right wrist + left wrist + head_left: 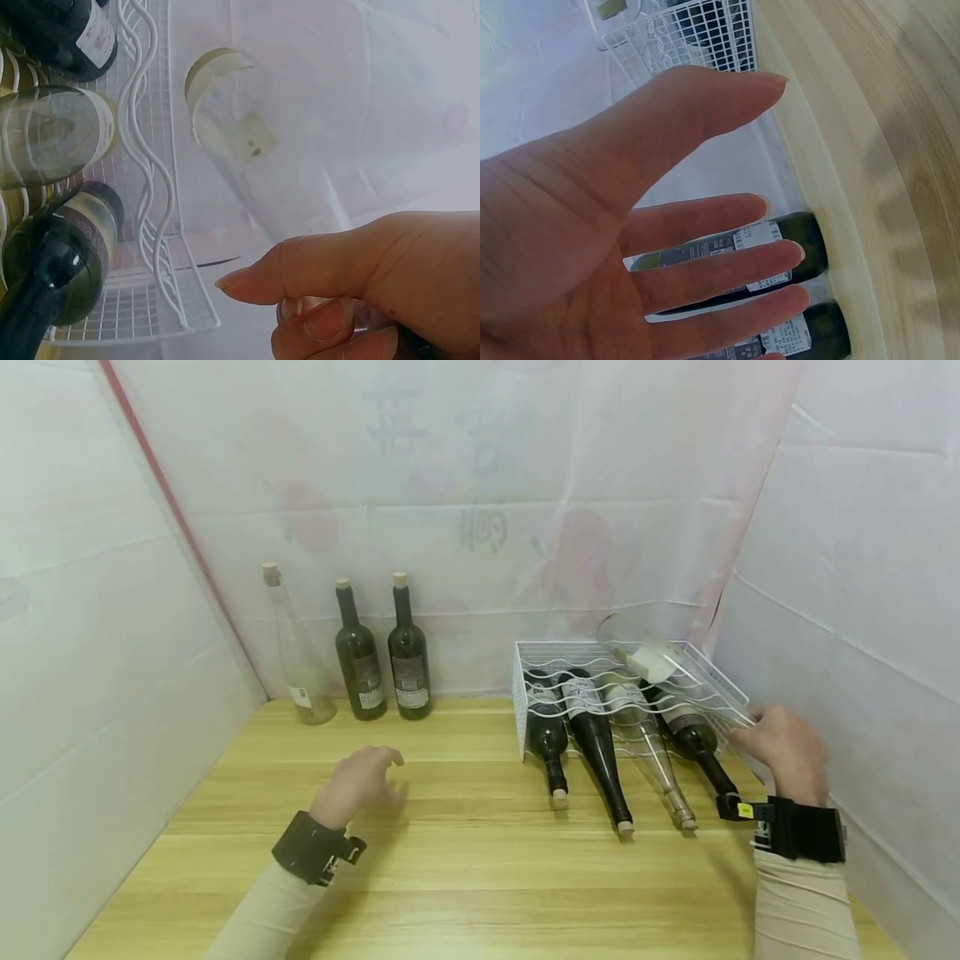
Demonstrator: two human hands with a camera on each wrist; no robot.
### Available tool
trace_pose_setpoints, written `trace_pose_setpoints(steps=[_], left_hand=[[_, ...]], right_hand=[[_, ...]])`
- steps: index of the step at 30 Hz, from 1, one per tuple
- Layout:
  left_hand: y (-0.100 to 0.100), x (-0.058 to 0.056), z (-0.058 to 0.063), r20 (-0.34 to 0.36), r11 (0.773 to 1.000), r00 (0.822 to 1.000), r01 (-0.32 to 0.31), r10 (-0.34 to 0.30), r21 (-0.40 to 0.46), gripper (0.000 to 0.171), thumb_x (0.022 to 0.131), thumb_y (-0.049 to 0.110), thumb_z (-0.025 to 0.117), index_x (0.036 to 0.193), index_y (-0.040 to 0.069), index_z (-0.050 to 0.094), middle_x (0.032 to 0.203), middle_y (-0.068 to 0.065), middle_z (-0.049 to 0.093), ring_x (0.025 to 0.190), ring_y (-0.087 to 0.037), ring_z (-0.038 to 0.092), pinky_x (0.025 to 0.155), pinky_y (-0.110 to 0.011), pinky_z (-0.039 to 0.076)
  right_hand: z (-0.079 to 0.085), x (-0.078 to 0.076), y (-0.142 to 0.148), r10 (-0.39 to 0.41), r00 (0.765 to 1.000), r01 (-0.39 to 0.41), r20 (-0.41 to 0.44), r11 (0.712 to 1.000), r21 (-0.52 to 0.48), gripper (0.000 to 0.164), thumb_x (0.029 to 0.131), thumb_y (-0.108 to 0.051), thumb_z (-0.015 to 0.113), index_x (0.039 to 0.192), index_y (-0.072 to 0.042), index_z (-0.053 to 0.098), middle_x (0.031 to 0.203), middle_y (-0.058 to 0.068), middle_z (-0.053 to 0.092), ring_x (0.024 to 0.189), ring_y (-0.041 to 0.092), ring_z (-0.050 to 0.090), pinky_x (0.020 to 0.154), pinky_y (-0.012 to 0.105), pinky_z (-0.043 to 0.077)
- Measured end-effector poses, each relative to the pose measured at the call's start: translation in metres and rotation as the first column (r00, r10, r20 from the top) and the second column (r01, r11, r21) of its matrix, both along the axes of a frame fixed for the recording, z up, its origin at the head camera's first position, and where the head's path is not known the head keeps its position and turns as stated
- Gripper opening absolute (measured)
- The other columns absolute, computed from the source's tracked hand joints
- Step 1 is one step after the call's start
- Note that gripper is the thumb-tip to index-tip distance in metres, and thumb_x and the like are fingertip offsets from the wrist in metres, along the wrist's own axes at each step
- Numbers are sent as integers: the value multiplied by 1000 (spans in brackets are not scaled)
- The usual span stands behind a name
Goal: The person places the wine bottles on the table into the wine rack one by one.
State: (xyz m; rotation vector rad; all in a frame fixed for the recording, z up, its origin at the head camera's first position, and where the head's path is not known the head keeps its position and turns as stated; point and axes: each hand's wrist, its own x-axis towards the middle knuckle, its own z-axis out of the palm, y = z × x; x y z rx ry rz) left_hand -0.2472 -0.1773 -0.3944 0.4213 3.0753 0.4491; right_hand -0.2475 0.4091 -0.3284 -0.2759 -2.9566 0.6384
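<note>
My right hand (783, 752) grips a clear glass bottle (251, 176) near its neck, at the rack's right end. The bottle's base points up and away, tilted over the back of the white wire rack (519, 706). Several corked bottles lie in the rack's lower level, necks toward me: a short dark one (547, 739), a long dark one (597, 752), a clear one (654, 756) and a dark one (693, 739) nearest the right hand. Over the table my left hand (358, 787) holds nothing, its fingers spread and relaxed.
At the back left stand a clear corked bottle (298, 652) and two dark corked bottles, one (360, 664) left of the other (408, 668). White sheeting (480, 468) encloses the wooden table (480, 877) at the back and both sides.
</note>
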Motion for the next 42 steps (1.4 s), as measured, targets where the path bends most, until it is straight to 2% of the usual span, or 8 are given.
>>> trace_pose_setpoints(steps=[2,5,9,13,17,27,35,42], left_hand=[[0,0,0,1,1000,1000,0,0,-4,54,75,21,86,125,6,69,121,-18,73,107,-38,68,84,-60,57],[1,1,1,2,1000,1000,1,-1,-11,56,75,22,87,125,6,69,122,-18,72,107,-38,68,83,-59,58],[1,2,2,2,1000,1000,-1,1,-6,57,74,22,88,126,6,68,123,-18,72,109,-39,68,84,-60,58],[1,2,1,-1,1000,1000,-2,2,-1,57,74,22,87,125,6,68,125,-18,71,111,-40,67,85,-61,57],[1,2,2,-3,1000,1000,3,-3,-4,56,75,21,87,125,5,68,124,-18,71,111,-40,67,84,-61,58],[0,1,1,10,1000,1000,-4,4,-2,57,74,21,87,126,6,68,124,-18,71,110,-40,67,84,-60,57],[-1,0,0,8,1000,1000,-7,7,10,58,73,21,87,125,5,68,124,-19,71,109,-39,67,86,-61,57],[-1,0,0,15,1000,1000,-10,10,9,57,74,21,87,125,5,68,123,-19,72,109,-39,67,87,-61,56]], right_hand=[[-1,0,2,-13,1000,13,2,1000,1,55,90,-34,67,124,8,59,89,20,66,74,30,57,55,35,43],[-2,0,5,-37,999,37,10,999,3,55,88,-37,68,118,9,61,90,22,66,75,31,58,57,37,42],[-3,-1,9,-68,998,68,17,998,7,47,86,-40,70,98,6,65,77,12,62,71,29,54,57,39,38],[-4,-1,12,-88,996,88,20,996,4,45,86,-40,70,92,4,65,72,8,57,68,28,52,57,39,37],[-3,-1,14,-99,995,99,30,995,8,46,88,-40,68,95,6,64,72,8,56,68,28,51,57,38,37],[-3,-2,17,-103,994,103,41,995,11,52,90,-35,65,113,12,60,80,16,59,72,31,52,59,39,37],[-7,-1,22,-99,994,100,49,995,-11,39,89,-33,66,93,5,61,74,9,54,68,27,50,57,36,37],[-9,0,21,-111,993,111,49,994,-6,33,89,-33,64,79,-3,54,68,4,49,65,25,48,57,36,36]])
